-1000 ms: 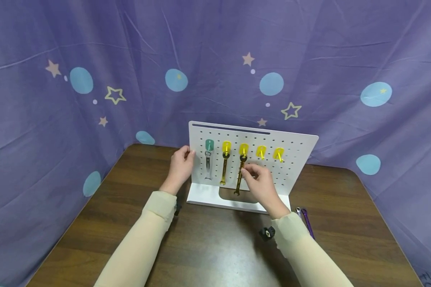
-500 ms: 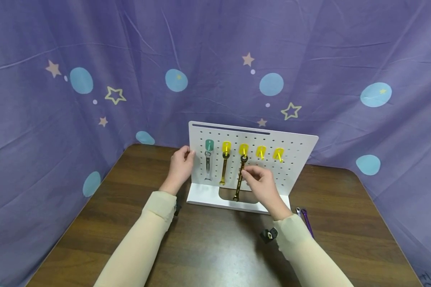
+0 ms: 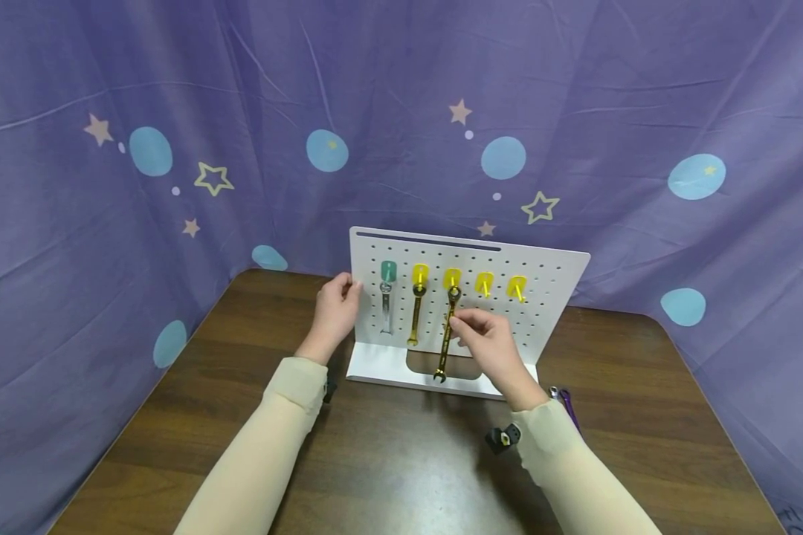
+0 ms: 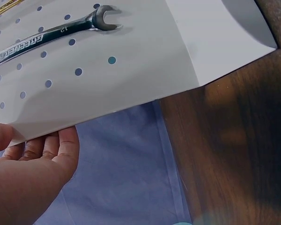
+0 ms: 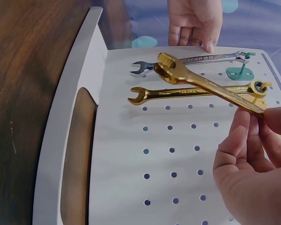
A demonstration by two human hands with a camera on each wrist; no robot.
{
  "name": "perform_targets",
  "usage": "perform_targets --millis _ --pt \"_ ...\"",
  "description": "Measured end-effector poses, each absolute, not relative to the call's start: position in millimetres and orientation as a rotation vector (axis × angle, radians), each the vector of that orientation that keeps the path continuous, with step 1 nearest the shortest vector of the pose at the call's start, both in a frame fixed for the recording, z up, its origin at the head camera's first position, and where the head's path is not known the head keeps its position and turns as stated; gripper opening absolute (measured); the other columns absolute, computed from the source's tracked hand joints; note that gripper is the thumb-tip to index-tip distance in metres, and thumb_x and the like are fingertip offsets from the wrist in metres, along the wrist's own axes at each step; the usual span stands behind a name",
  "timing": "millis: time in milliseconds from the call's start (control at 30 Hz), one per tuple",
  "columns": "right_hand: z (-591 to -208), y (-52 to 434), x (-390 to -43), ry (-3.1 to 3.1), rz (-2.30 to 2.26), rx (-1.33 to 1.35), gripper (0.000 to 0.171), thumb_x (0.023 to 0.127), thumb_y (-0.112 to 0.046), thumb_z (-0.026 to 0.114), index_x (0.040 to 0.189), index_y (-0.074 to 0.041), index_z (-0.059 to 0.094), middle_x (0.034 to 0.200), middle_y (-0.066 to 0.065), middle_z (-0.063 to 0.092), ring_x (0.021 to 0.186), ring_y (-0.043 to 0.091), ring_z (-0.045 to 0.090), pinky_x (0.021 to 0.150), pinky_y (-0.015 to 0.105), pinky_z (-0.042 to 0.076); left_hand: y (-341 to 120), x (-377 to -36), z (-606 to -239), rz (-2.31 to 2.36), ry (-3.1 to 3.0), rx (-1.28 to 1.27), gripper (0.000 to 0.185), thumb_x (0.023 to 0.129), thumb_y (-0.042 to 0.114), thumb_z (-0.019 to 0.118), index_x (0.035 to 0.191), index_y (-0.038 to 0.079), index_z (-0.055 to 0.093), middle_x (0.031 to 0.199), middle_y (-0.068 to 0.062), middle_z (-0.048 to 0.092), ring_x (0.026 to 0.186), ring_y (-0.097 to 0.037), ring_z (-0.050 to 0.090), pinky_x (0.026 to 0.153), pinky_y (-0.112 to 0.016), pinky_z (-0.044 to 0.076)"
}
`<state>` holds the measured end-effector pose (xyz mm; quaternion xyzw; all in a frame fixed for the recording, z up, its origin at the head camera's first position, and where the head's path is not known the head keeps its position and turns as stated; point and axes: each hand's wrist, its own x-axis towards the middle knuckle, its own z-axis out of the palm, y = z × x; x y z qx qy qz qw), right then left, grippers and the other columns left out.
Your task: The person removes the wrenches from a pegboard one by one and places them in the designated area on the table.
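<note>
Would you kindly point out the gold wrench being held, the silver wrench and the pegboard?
gold wrench (image 5: 203,83): right wrist view, mid-shaft.
silver wrench (image 3: 387,313): head view, shaft.
pegboard (image 3: 549,297): head view, bare right panel.

gold wrench (image 3: 446,334) hanging, pinched mid-shaft

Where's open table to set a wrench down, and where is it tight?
Free: the brown table between the two sleeves, before the pegboard base, and the stretch left of the left hand. Tight: right of the right hand, where a purple wrench lies, and around the gold wrench it pinches.
</note>
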<state>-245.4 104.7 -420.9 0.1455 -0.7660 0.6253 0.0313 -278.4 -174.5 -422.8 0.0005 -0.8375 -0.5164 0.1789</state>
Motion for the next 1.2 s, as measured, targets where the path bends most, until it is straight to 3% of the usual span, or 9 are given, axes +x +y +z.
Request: perform_targets --millis 200,467,567,800,900,1067,1200 --pt "-417.9 105.3 -245.3 -2.371 1.962 0.442 0.016 0.099 -0.013 0.068 0.104 0.001 0.074 0.093 0.012 0.072 0.085 0.027 0.068 0.072 0.034 0.056 -174.0 -277.8 -422.0 -1.454 -2.375 -0.001 0.017 0.106 0.010 0.055 0.099 -0.004 0.062 0.096 -0.019 0.066 0.085 -0.028 0.058 0.075 -0.040 0.049" --pt "-416.4 105.0 -243.5 -2.364 1.998 0.433 0.017 0.099 -0.012 0.068 0.105 0.003 0.074 0.092 0.012 0.071 0.089 0.047 0.063 0.074 0.038 0.057 -173.7 -278.1 -421.6 -1.459 -2.363 0.000 0.017 0.106 0.010 0.055 0.099 -0.004 0.063 0.097 -0.020 0.067 0.086 -0.029 0.059 0.075 -0.041 0.049" --pt "-416.0 104.4 -242.9 -2.336 2.060 0.435 0.018 0.099 -0.010 0.068 0.106 0.006 0.072 0.093 0.013 0.071 0.087 0.044 0.063 0.074 0.035 0.057 -174.0 -278.8 -422.8 -1.446 -2.359 0.001 0.016 0.105 0.009 0.055 0.098 -0.004 0.063 0.096 -0.020 0.067 0.085 -0.029 0.059 0.075 -0.041 0.049" --pt "-411.5 102.9 -240.0 -2.280 2.200 0.452 0.022 0.098 -0.007 0.068 0.109 0.012 0.069 0.092 0.013 0.070 0.079 0.022 0.064 0.077 0.036 0.057 -174.4 -279.6 -425.1 -1.434 -2.358 0.007 0.016 0.105 0.008 0.056 0.096 -0.004 0.062 0.094 -0.020 0.067 0.084 -0.029 0.059 0.074 -0.042 0.049" --pt "-409.8 103.0 -238.7 -2.286 2.190 0.461 0.021 0.098 -0.006 0.067 0.108 0.012 0.069 0.092 0.013 0.070 0.078 0.022 0.062 0.077 0.037 0.057 -174.4 -279.5 -425.0 -1.441 -2.355 0.010 0.016 0.105 0.008 0.056 0.096 -0.004 0.062 0.095 -0.020 0.067 0.085 -0.029 0.059 0.075 -0.042 0.049" --pt "-408.5 104.5 -235.9 -2.311 2.128 0.479 0.017 0.098 -0.007 0.068 0.106 0.008 0.071 0.093 0.014 0.070 0.082 0.033 0.063 0.075 0.034 0.057 -174.0 -279.6 -424.8 -1.445 -2.352 0.011 0.015 0.105 0.008 0.056 0.097 -0.004 0.062 0.096 -0.020 0.068 0.086 -0.030 0.060 0.076 -0.043 0.050" --pt "-408.3 106.2 -234.2 -2.336 2.064 0.491 0.016 0.098 -0.009 0.069 0.105 0.005 0.073 0.094 0.014 0.071 0.082 0.032 0.065 0.075 0.034 0.057 -173.8 -279.9 -425.3 -1.451 -2.355 0.015 0.016 0.105 0.008 0.056 0.098 -0.004 0.062 0.098 -0.021 0.068 0.088 -0.030 0.060 0.077 -0.044 0.050"
